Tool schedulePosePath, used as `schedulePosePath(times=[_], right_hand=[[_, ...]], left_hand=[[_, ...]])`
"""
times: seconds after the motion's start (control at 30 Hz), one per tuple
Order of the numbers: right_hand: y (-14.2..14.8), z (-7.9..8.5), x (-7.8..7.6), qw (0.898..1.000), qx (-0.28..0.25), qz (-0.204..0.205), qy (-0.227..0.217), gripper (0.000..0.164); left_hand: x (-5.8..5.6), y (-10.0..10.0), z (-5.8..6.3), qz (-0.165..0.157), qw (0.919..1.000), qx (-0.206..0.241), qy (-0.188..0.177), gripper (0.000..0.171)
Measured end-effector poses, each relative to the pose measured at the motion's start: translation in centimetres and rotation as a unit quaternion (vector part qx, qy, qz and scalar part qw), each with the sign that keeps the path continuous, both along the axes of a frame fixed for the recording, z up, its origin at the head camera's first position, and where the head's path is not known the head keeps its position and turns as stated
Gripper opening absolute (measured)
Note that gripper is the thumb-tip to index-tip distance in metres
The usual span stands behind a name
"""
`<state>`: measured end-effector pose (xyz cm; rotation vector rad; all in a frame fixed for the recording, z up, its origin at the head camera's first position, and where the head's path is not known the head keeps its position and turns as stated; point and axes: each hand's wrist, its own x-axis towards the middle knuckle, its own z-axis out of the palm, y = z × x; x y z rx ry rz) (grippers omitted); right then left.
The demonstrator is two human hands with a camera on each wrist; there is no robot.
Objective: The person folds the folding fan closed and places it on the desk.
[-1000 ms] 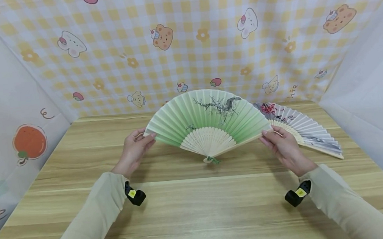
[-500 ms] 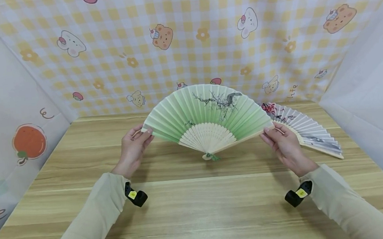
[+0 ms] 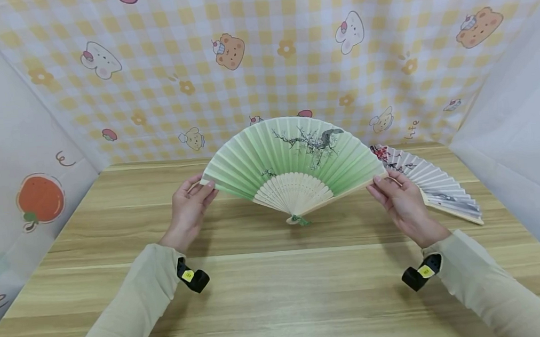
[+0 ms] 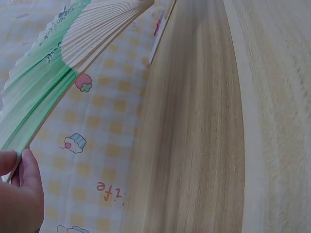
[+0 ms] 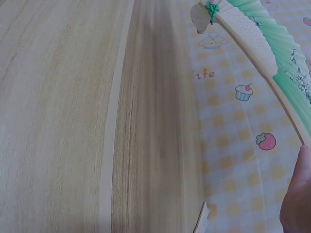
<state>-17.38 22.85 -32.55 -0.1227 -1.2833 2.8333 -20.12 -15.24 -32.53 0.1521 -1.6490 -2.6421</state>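
A green folding fan (image 3: 293, 161), spread wide and painted with a dark blossom branch, is held up over the table between both hands. Its pale ribs meet at a pivot at the bottom, where a green cord (image 3: 299, 220) is tied. My left hand (image 3: 188, 210) pinches the fan's left end between thumb and fingers; the left wrist view shows this grip on the fan's edge (image 4: 36, 107). At the opposite end, my right hand (image 3: 404, 202) pinches the outer rib near its tip. Only part of that hand (image 5: 296, 199) shows in the right wrist view.
A second folding fan (image 3: 437, 186), white-grey with red blossoms, lies spread on the wooden table (image 3: 291, 295) at the right, partly behind my right hand. A yellow checked cloth (image 3: 267, 83) hangs along the back, and white cloths stand at both sides.
The green fan has risen slightly and its face shows a little more toward the camera. Both hands keep their hold on its ends. The second fan has stayed in place.
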Motion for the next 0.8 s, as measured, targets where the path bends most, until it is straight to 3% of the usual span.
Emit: schedulePosePath(times=[0.33,0.8], right_hand=[[-0.1,0.3,0.0,1.0,0.009,0.0,0.004,0.039],[-0.3,0.4,-0.1,0.999,0.044,-0.003,-0.003,0.037]], left_hand=[[0.2,0.4,0.0,-0.005,0.9999,0.012,0.0,0.021],[0.3,1.1,-0.2,-0.011,0.9998,-0.016,-0.007,0.023]])
